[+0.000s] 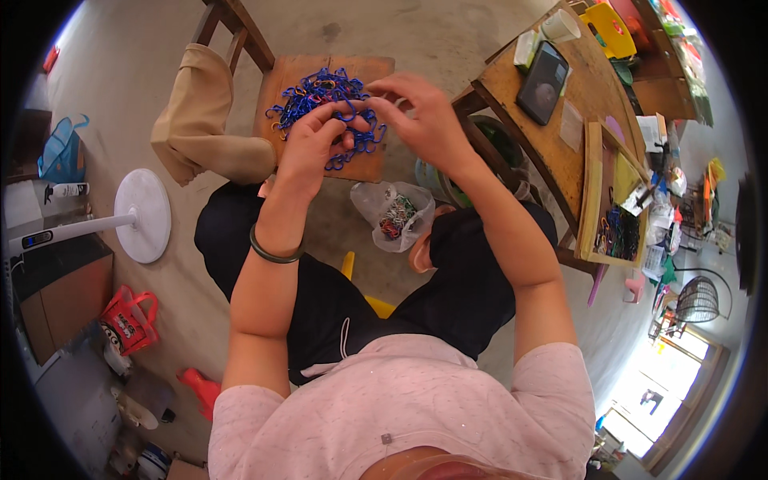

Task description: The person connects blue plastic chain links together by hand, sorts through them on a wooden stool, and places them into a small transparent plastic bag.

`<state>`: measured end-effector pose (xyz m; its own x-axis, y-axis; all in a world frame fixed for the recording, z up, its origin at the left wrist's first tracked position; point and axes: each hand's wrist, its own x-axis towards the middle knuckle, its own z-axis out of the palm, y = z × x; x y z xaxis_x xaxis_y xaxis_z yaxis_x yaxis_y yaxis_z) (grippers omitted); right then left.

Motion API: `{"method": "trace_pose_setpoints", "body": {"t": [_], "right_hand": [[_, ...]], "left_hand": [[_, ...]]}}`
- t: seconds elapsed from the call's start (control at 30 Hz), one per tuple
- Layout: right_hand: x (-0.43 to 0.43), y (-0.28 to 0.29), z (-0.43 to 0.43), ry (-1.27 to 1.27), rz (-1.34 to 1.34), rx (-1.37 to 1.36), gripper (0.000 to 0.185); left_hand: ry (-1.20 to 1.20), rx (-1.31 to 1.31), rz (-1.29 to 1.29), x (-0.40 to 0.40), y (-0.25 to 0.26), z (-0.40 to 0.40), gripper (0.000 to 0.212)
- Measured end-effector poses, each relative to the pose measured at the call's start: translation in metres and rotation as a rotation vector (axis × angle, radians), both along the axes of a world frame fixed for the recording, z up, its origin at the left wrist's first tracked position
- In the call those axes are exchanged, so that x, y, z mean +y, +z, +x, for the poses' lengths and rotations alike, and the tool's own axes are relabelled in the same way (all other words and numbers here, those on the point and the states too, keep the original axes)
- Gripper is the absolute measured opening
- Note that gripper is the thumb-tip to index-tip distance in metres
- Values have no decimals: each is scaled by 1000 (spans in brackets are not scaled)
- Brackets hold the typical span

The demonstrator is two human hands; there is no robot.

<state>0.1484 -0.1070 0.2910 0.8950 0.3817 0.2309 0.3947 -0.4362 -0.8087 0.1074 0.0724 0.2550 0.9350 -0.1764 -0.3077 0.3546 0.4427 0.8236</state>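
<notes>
A pile of small blue metal hooks point(321, 90), with a few orange and red ones among them, lies on the wooden chair seat point(360, 171) before me. Over the pile, my left hand point(321, 129) holds a blue hook point(348, 110) between its fingers, a dark bangle on its wrist. Close against it from the right comes my right hand point(417, 111), thumb and forefinger at the hook's end. Whether those fingertips grip it is too small to tell. More blue hooks hang or lie just below the left fingers.
On the floor between my feet sits a clear plastic bag point(396, 219) of coloured hooks. A wooden table point(576, 60) at right bears a phone point(543, 83), a paper cup point(561, 26) and an open drawer point(591, 198). Tan cloth point(198, 114) drapes over the chair's left side.
</notes>
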Motion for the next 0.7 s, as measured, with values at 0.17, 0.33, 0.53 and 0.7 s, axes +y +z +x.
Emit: {"method": "trace_pose_setpoints", "body": {"t": [0.17,0.33,0.53,0.7], "right_hand": [[10,-21,9,60,181,325,20],[0,-20,16,-13,398,554,21],[0,-25,14,-8,622,740,23],[4,-23,5,152,826,933,26]], "left_hand": [[-62,-60,79,-5,-4,3,23],[-56,-90,104,-11,-5,8,20],[-126,-66,12,-9,0,6,22],[-116,-11,-66,-7,-2,4,17]]}}
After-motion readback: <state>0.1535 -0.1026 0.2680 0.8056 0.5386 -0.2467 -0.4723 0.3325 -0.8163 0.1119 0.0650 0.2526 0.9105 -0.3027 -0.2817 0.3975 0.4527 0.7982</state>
